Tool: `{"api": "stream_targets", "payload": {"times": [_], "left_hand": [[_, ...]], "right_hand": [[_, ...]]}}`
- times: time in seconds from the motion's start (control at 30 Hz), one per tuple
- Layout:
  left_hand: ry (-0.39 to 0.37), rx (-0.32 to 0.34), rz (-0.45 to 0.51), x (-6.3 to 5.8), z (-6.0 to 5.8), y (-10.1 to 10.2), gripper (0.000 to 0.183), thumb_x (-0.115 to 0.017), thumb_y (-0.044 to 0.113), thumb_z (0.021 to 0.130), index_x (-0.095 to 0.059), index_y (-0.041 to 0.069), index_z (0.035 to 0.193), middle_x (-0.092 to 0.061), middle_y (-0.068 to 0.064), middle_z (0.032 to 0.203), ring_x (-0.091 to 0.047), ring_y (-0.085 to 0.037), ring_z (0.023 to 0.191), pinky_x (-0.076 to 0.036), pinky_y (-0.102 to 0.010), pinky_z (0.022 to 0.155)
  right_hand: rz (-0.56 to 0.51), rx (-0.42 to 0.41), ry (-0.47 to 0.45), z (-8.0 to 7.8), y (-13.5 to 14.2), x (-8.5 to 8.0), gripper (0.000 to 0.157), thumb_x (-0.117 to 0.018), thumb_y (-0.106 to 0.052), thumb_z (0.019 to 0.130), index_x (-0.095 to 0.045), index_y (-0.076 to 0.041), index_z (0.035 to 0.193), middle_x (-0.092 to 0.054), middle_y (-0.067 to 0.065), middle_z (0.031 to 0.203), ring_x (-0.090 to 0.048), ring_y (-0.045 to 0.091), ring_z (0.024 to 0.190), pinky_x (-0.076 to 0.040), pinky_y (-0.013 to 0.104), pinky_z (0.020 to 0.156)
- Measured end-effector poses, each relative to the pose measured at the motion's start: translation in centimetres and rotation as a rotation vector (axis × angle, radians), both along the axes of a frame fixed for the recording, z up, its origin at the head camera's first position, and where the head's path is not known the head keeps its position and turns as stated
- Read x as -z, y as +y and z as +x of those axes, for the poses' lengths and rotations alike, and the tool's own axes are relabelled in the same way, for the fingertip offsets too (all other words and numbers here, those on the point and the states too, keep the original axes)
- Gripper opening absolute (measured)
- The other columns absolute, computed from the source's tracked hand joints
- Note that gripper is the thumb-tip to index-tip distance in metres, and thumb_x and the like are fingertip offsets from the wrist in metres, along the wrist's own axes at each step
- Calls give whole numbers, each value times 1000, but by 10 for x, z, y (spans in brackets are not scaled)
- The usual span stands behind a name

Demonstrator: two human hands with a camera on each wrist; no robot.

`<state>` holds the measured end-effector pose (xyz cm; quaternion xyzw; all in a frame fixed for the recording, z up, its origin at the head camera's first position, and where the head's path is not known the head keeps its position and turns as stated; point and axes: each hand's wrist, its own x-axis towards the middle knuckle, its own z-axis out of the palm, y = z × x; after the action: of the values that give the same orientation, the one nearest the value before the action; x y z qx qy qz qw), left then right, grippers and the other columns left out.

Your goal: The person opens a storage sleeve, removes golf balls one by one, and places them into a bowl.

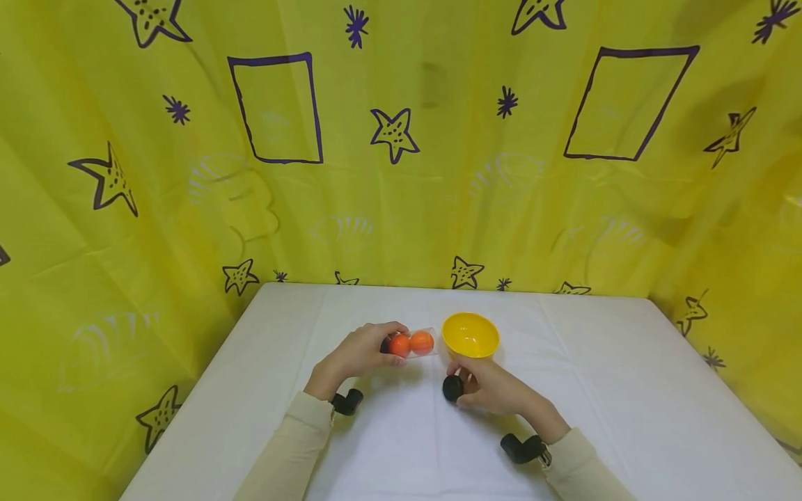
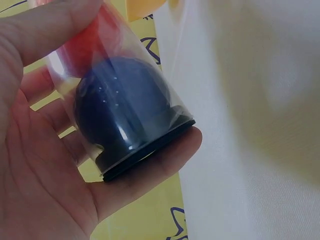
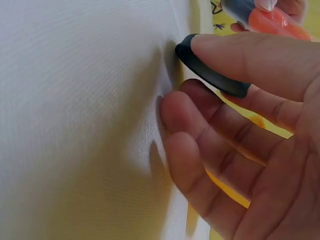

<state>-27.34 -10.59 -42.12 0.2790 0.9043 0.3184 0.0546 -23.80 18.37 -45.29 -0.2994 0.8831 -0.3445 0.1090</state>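
My left hand (image 1: 363, 350) grips a clear plastic tube (image 2: 159, 85) lying almost level above the white table. Inside it are a dark blue ball (image 2: 120, 102), a red-orange ball (image 1: 399, 345) and an orange ball (image 1: 422, 342). A black cap (image 2: 150, 149) closes the tube's end nearest the left palm, and one finger lies along it. The tube's other end points toward the yellow bowl (image 1: 471, 338). Close in front of that bowl, my right hand (image 1: 491, 387) pinches a round black lid (image 1: 453, 389) between thumb and finger, low over the table; its other fingers are loosely bent.
A white cloth covers the table (image 1: 564, 362). Behind it and at both sides hangs a yellow curtain (image 1: 438, 209) with purple stars and rectangles. Black cameras sit on the left wrist (image 1: 347, 401) and the right wrist (image 1: 523, 449).
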Motion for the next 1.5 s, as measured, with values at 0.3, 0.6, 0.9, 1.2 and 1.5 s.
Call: {"api": "stream_targets", "payload": {"times": [0.3,0.6,0.9,1.2,1.5], "left_hand": [[8,4,5,4,-2,-1,44,-83,20,87,-66,16,127,-71,1,107,-62,-15,93,-53,-35,88],[15,9,44,3,-3,1,48,-85,19,85,-69,15,129,-71,1,110,-61,-18,91,-53,-36,89],[34,-19,44,4,-2,4,52,-87,22,83,-69,18,132,-72,1,117,-58,-16,94,-50,-36,90],[68,-28,50,5,0,4,53,-88,25,82,-70,21,132,-70,2,113,-57,-15,97,-49,-38,91],[134,-16,51,6,-3,6,52,-89,28,79,-71,23,128,-68,3,106,-61,-22,98,-48,-37,91]], "right_hand": [[47,6,-67,2,3,0,38,-81,-8,85,-58,-8,115,-55,-1,77,-51,11,70,-45,23,63],[86,30,-86,5,1,0,36,-80,-10,86,-59,-10,116,-53,-1,73,-50,13,66,-41,23,59],[100,52,-109,6,1,0,38,-82,-12,85,-60,-11,116,-53,0,73,-50,15,67,-40,23,59],[106,35,-111,6,1,-6,40,-80,-17,88,-59,-10,121,-55,-2,72,-52,12,62,-43,23,56],[-38,122,-74,3,-2,-17,34,-71,-20,96,-59,-4,124,-58,0,79,-54,14,64,-47,24,57]]}}
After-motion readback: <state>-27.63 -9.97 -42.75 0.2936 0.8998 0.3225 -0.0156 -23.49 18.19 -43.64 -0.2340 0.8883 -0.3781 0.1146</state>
